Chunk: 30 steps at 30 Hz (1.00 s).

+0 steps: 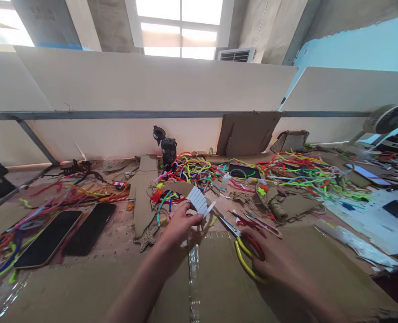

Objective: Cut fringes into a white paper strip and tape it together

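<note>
While the left hand pinches a ridged white piece between thumb and fingers, just left of the scissors, the right hand grips their yellow and red handles. A narrow white strip sticks out by the left thumb, near the tips of the scissors; whether it is part of the ridged piece I cannot tell. Below the scissors spreads a taped cardboard sheet. Left of them lie a star-shaped piece and, farther off, two dark phones, one nearer and one beyond it. Beyond the scissors are a small white bottle and a tangle of coloured fuzzy stems, with a black tumbler standing behind to the left. Right of the scissors sits a spool of twine, and well apart on that same side stands a fan
</note>
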Motion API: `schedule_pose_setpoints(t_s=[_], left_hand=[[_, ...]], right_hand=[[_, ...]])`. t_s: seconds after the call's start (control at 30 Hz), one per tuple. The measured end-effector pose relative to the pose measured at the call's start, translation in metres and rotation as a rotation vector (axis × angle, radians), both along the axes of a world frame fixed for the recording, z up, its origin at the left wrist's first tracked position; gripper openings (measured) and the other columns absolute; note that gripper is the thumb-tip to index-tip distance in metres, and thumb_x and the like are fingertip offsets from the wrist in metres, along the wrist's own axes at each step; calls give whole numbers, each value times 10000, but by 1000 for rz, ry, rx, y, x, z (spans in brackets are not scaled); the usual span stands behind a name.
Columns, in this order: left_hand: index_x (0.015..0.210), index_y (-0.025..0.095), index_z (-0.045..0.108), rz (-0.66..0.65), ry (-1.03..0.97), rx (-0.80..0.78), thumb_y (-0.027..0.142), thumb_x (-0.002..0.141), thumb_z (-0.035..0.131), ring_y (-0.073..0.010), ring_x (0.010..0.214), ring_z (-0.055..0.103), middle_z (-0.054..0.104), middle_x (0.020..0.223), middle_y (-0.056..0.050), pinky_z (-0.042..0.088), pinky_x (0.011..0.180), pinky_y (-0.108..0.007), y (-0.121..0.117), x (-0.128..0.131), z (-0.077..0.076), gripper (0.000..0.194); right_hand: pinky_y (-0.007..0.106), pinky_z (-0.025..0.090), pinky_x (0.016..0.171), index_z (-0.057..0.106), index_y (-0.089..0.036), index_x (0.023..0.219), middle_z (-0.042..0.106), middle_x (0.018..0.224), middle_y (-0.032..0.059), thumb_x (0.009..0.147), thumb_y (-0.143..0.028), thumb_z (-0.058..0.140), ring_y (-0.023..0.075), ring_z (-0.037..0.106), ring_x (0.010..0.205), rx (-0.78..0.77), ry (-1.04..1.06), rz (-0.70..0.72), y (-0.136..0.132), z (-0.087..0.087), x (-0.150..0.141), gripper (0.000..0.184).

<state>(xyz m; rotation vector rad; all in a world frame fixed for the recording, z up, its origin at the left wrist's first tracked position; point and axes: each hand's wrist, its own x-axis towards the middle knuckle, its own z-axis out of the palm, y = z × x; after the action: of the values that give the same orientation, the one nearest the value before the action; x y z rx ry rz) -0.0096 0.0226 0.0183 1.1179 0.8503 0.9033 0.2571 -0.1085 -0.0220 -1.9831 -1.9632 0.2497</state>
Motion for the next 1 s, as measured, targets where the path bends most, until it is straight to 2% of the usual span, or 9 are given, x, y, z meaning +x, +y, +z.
schedule_pose_setpoints(t_s=[0.13, 0.27, 0.33, 0.43, 0.57, 0.63, 0.7, 0.83, 1.0], left_hand=[[958, 182, 668, -51, -26, -29, 234, 737, 787, -195, 836, 669, 714, 981, -97, 539, 749, -291, 2, 1, -2, 256], [1001, 176, 624, -76, -111, -160, 243, 763, 785, -192, 753, 676, 702, 927, -92, 528, 645, -283, -4, 3, 2, 296], [1036, 181, 624, -61, -179, -238, 237, 768, 791, -196, 768, 688, 709, 953, -102, 517, 614, -266, -7, 5, 4, 321], [1039, 173, 648, -12, -248, -286, 202, 756, 806, -219, 873, 717, 718, 1040, -124, 549, 658, -272, -8, 7, 5, 325], [988, 156, 684, 27, -276, -268, 178, 735, 840, -217, 935, 729, 736, 1068, -127, 585, 789, -284, -6, 8, 3, 298], [970, 149, 692, 35, -280, -266, 187, 741, 846, -209, 912, 730, 745, 1038, -128, 592, 819, -291, -6, 9, 2, 278], [972, 151, 697, 49, -292, -275, 199, 754, 845, -209, 912, 733, 751, 1047, -131, 598, 824, -293, -7, 10, 1, 268], [1016, 158, 709, 76, -312, -284, 208, 770, 849, -228, 995, 739, 750, 1133, -144, 596, 858, -292, -11, 11, 0, 288], [1032, 157, 699, 89, -300, -250, 253, 764, 855, -217, 847, 736, 763, 1007, -123, 597, 792, -309, -11, 11, 1, 324]], right_hand=[[334, 466, 668, 732, -275, 1129, 744, 1146, 111, 588, -106, 601, 326, 691, 948, -5, 111, -83, 3, -2, 5, 582], [303, 388, 510, 731, -271, 1086, 713, 776, 40, 613, -216, 627, 242, 624, 628, -66, 517, -115, -1, -14, 17, 488], [310, 385, 486, 738, -271, 1071, 653, 673, 18, 619, -279, 662, 234, 583, 567, -79, 718, -144, -2, -21, 26, 458], [349, 463, 527, 754, -267, 1044, 673, 718, 59, 586, -374, 744, 271, 626, 624, -72, 905, -172, -4, -28, 40, 471], [421, 566, 694, 750, -282, 1197, 746, 1059, 163, 516, -525, 854, 361, 714, 871, -90, 1109, -67, -11, -32, 44, 730], [404, 564, 695, 731, -296, 1271, 735, 1109, 165, 553, -592, 866, 356, 710, 899, -89, 1196, -13, -15, -35, 35, 788], [357, 529, 613, 702, -304, 1329, 726, 1024, 140, 591, -633, 868, 311, 684, 808, -80, 1249, 30, -14, -39, 19, 825], [292, 474, 572, 623, -339, 1385, 667, 901, 43, 596, -587, 920, 195, 577, 641, -125, 1279, 159, -1, -40, -16, 879], [375, 519, 768, 598, -286, 1360, 675, 1037, 80, 635, -590, 885, 279, 629, 874, -37, 1225, 198, 11, -30, -44, 837]])
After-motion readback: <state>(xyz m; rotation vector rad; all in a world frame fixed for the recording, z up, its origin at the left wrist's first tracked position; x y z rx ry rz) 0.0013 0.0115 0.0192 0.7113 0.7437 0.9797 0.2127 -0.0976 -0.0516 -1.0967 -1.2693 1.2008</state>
